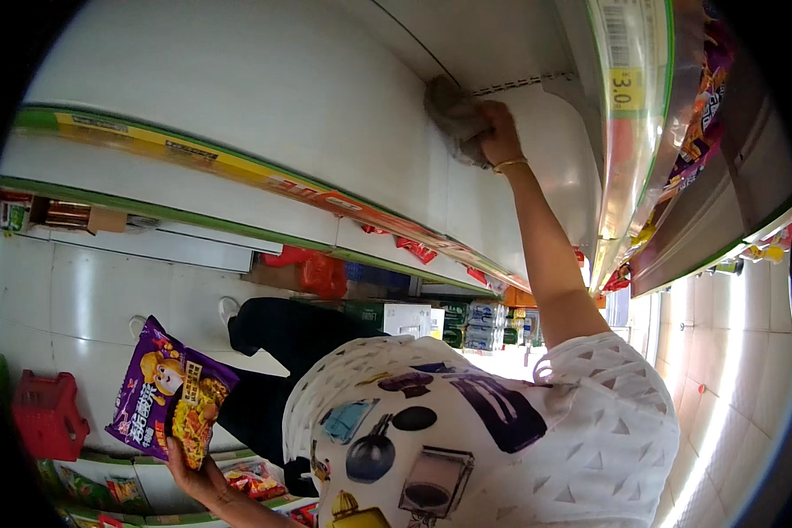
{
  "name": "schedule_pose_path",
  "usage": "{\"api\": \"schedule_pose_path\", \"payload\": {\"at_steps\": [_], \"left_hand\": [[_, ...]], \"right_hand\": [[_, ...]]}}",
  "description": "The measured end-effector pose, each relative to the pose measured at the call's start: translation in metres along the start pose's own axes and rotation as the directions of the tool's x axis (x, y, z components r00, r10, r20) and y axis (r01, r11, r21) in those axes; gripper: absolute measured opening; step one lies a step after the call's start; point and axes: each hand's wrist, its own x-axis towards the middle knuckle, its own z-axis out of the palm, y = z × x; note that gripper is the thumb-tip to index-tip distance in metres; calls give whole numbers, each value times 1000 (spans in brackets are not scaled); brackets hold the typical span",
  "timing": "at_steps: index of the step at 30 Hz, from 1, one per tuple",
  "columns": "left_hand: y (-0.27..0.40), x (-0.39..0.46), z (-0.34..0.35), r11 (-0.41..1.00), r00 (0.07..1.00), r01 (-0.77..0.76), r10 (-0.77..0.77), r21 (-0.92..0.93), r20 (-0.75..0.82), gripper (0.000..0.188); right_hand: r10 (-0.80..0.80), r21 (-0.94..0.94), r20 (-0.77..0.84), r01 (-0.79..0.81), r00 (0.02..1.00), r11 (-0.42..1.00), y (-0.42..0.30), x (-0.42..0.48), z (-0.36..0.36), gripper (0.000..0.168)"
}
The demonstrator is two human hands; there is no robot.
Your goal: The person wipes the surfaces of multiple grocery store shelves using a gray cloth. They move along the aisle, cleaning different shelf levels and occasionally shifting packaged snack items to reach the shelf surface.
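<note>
My left hand (197, 475) grips a purple instant-noodle packet (142, 396) by its lower edge, at the lower left. The packet bears writing, a cartoon figure and a picture of noodles. My right arm is stretched out to a white shelf (290, 99). In my right hand (501, 135) is a bunched grey-brown cloth (454, 119). It lies against the white surface, near a slotted metal strip (525, 84). A bracelet circles that wrist.
A price rail (633, 132) edges another shelf at the right, with snack packets (699, 125) behind it. Below are a lower price strip (237, 168), a red plastic bag (321, 272) and packs of cans (487, 323). A red plastic stool or crate (49, 412) stands at the left.
</note>
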Motion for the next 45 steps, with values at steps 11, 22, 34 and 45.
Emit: {"api": "schedule_pose_path", "payload": {"at_steps": [11,22,34,45], "left_hand": [[-3,-16,13,998,989,-27,18,-58,-150,61],[-22,-16,16,994,964,49,-72,-95,-257,60],[-37,-17,19,977,948,11,-78,-213,-310,54],[-43,-28,25,972,936,-85,3,-220,-351,52]], "right_hand": [[84,-365,-411,-248,908,897,-45,47,43,63],[66,223,-577,79,814,972,-82,74,38,51],[-273,-271,-623,126,733,954,-226,225,57,65],[-300,-548,-248,122,921,827,-266,286,90,48]]}}
